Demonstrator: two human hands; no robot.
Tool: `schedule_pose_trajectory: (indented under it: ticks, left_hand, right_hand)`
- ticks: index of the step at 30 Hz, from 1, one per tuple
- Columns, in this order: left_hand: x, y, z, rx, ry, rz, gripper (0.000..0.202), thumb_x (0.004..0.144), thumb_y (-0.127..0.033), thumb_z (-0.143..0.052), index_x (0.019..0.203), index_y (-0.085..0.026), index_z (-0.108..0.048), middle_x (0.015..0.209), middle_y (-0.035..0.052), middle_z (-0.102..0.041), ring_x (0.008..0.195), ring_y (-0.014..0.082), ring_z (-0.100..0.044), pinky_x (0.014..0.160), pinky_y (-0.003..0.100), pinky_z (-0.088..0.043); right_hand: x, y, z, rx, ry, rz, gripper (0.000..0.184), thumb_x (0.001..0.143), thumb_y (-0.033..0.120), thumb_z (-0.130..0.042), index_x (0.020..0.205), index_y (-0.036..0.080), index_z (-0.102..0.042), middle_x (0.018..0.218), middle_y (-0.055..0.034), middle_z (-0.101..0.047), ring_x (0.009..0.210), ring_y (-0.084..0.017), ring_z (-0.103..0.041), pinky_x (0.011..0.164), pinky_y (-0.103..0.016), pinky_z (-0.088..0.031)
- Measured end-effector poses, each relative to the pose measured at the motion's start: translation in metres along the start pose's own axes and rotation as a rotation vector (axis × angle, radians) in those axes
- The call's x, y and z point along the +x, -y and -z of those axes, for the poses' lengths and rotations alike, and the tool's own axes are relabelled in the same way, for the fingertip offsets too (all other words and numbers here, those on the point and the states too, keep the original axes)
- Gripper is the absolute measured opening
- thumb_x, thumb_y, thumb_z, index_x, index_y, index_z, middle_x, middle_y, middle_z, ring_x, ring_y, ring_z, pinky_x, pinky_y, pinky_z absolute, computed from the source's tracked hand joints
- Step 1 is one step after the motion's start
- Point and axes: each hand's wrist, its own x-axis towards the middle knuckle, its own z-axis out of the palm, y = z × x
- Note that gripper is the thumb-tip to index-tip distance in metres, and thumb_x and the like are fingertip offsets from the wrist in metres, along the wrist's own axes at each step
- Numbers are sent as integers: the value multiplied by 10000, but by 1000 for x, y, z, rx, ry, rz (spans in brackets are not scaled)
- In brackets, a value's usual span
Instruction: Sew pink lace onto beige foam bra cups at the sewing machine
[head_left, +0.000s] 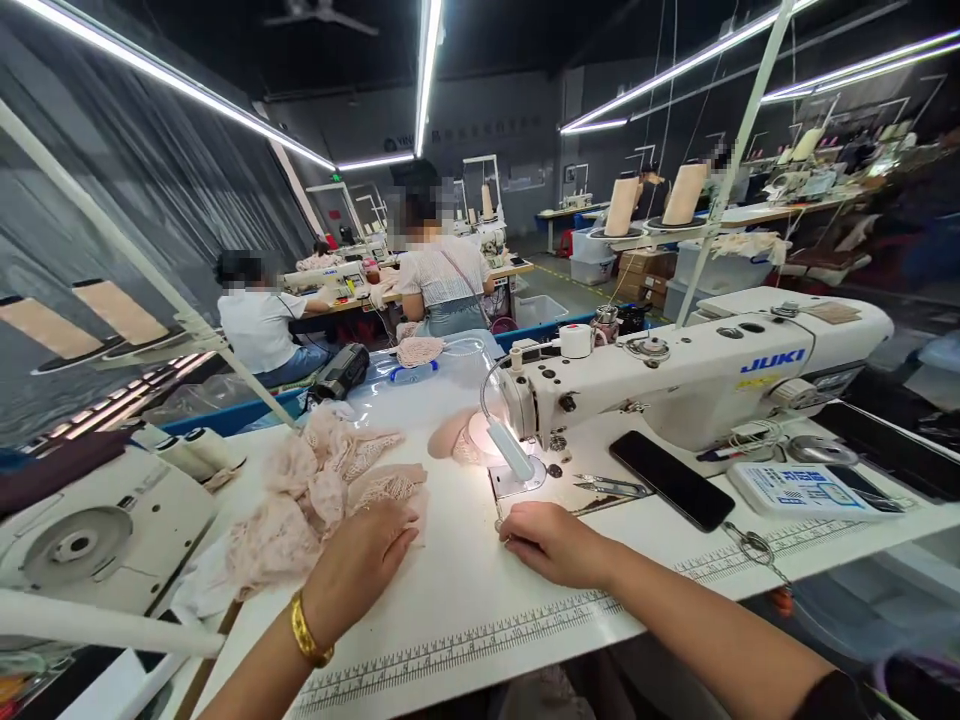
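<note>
My left hand (360, 555), with a gold bangle at the wrist, is closed on the edge of a pale pink lace piece (386, 487) lying on the white sewing table (450, 590). Beside it a loose heap of pink lace fabric (289, 510) spreads to the left. My right hand (551, 542) rests with curled fingers just in front of the sewing machine's needle plate (517, 478); whatever its fingertips pinch is too small to make out. Behind the needle area, under a lit lamp (510, 448), lies another pink lace piece (454, 437). Thread snips (611, 486) lie right of the plate.
The JUKI sewing machine (697, 365) fills the right side. A black phone (671, 478) and a white-blue box (814, 488) lie before it. Thread cones (120, 310) stand on the left. A printed ruler (480, 640) runs along the front edge. Two people sit ahead at other machines.
</note>
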Motion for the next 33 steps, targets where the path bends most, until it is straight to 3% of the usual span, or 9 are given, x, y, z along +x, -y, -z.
schedule_pose_trajectory:
  ticks: [5,8,13,18,22,25,28,30,33]
  left_hand:
    - [-30,8,-10,59,-188,164,264,966,-285,-500,1085,-219,-726,1138,105,-746,1065,302,-682,926,470,-555]
    - [-48,13,-25,81,-236,221,293,917,-295,-582,1172,-216,-703,1232,128,-701,1154,333,-641,976,522,-537]
    - [-65,1,-48,26,-191,219,366,897,-241,-620,1259,-204,-659,1228,127,-690,1133,322,-643,982,523,-545]
    - [-58,-31,-57,-167,-104,96,365,941,-289,-624,1299,-220,-627,1256,121,-673,1139,308,-630,978,511,-555]
    - [-46,-36,-53,-323,-133,26,302,971,-327,-595,1258,-244,-638,1233,96,-684,1117,274,-648,955,455,-576]
    - [-43,-23,-42,-376,-266,137,267,1010,-343,-513,1217,-245,-650,1158,79,-704,986,230,-685,830,377,-605]
    - [-47,-8,-30,-324,-379,181,260,1021,-289,-454,1154,-232,-669,1124,77,-716,1039,236,-677,905,406,-580]
    - [-53,-4,-25,-289,-338,106,287,1013,-225,-422,1136,-237,-681,1152,76,-718,1118,239,-661,982,429,-552]
    - [-62,-7,-23,-259,-181,24,344,996,-177,-406,1199,-244,-676,1181,83,-717,1120,233,-669,976,417,-561]
  right_hand:
    - [-5,2,-4,7,-1,-28,149,976,169,-458,952,208,-600,875,-54,-644,807,-206,-595,720,-314,-468]
    - [-5,1,-6,0,21,-42,165,1004,197,-439,950,211,-594,867,-52,-637,802,-207,-587,720,-320,-463]
    - [-5,2,-4,-10,35,-56,169,1013,200,-440,953,209,-597,878,-53,-635,814,-208,-594,728,-319,-463]
    - [-5,17,-1,-65,71,-88,140,985,161,-492,936,192,-619,880,-59,-625,822,-212,-592,719,-313,-465]
    - [-11,30,-2,-112,68,-95,120,959,142,-557,1031,174,-648,967,-87,-626,896,-230,-589,763,-332,-482]
    - [-19,36,-2,-130,58,-104,145,969,157,-559,1084,169,-647,1011,-103,-626,934,-243,-580,786,-350,-488]
    - [-25,43,-4,-120,66,-105,167,992,176,-527,1118,172,-636,1025,-106,-622,948,-246,-575,796,-358,-491]
    - [-25,48,-8,-111,79,-83,223,1007,189,-505,1201,177,-613,1036,-109,-621,947,-245,-573,791,-357,-491]
    - [-19,53,-20,-133,113,-32,334,1010,204,-512,1341,181,-550,1030,-107,-625,919,-245,-569,775,-356,-486]
